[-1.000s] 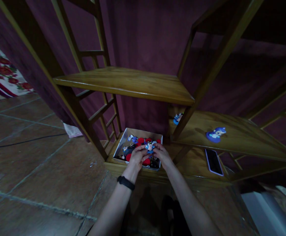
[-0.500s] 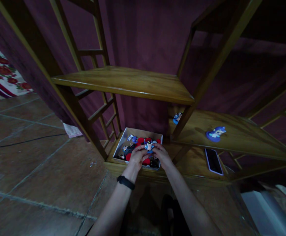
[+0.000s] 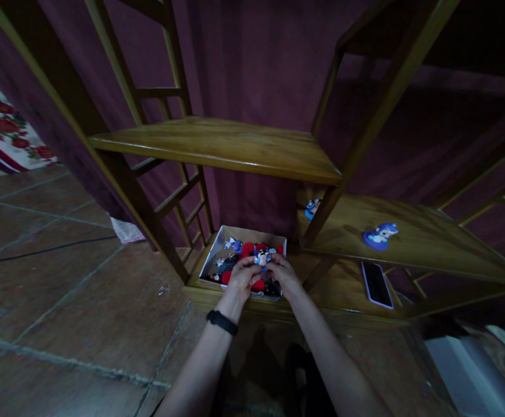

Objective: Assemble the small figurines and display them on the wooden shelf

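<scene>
Between the fingers of both hands is a small blue-and-white figurine (image 3: 262, 259), held above the box. My left hand (image 3: 242, 274) is closed on its left side, with a dark band round the wrist. From the right, my right hand (image 3: 284, 272) pinches the same figurine. Below them an open white box (image 3: 212, 253) stands on the lowest board, holding several figurines with red, black, blue and white parts. The hands hide some of its contents.
A purple-haired figurine (image 3: 380, 236) stands on the right shelf (image 3: 430, 243). Another blue-and-white figurine (image 3: 311, 208) is partly behind a wooden post. A phone (image 3: 377, 285) lies on the lower board. An upper shelf (image 3: 218, 145) juts over the box.
The figurine in my hands has turned or tilted very slightly. Both hands stay in nearly the same place over the box.
</scene>
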Available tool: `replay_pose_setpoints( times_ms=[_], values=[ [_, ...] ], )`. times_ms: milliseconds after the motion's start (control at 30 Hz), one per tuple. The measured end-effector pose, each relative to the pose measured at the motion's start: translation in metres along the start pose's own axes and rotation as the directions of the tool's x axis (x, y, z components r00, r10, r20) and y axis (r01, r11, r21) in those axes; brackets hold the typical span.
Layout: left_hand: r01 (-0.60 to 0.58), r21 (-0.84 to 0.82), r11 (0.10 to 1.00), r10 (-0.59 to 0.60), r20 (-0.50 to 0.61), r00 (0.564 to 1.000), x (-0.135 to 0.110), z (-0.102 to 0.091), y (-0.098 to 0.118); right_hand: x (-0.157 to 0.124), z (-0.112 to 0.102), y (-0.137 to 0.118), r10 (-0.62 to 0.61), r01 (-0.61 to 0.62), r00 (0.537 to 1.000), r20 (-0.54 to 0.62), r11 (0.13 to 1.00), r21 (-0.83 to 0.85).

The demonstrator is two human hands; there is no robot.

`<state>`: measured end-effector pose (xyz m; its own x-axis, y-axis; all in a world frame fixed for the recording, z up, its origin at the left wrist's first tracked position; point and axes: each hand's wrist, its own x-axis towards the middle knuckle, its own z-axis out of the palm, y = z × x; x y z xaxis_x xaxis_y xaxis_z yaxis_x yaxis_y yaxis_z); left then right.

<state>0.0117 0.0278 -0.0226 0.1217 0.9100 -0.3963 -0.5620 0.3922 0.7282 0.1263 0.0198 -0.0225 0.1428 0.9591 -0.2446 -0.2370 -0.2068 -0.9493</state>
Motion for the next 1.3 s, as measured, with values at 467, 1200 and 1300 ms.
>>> replay_pose_setpoints(
  times_ms=[467, 1200, 1300],
  values=[
    [-0.011, 0.028, 1.000, 0.012, -0.032, 0.999, -0.0029, 0.0031, 0.0000, -0.0004, 0.0024, 0.0035, 0.009, -0.009, 1.000, 0.011, 1.000, -0.008],
    [0.033, 0.036, 0.999, -0.032, -0.044, 0.999, -0.0006, -0.0013, 0.0028, 0.0053, -0.0006, 0.0074, 0.045, -0.045, 0.999, 0.021, 0.999, 0.020],
    [0.050, 0.015, 0.999, -0.049, -0.031, 0.998, 0.0003, -0.0019, 0.0028, 0.0051, -0.0015, 0.0059, 0.048, -0.048, 0.999, -0.001, 0.999, 0.014]
  ],
)
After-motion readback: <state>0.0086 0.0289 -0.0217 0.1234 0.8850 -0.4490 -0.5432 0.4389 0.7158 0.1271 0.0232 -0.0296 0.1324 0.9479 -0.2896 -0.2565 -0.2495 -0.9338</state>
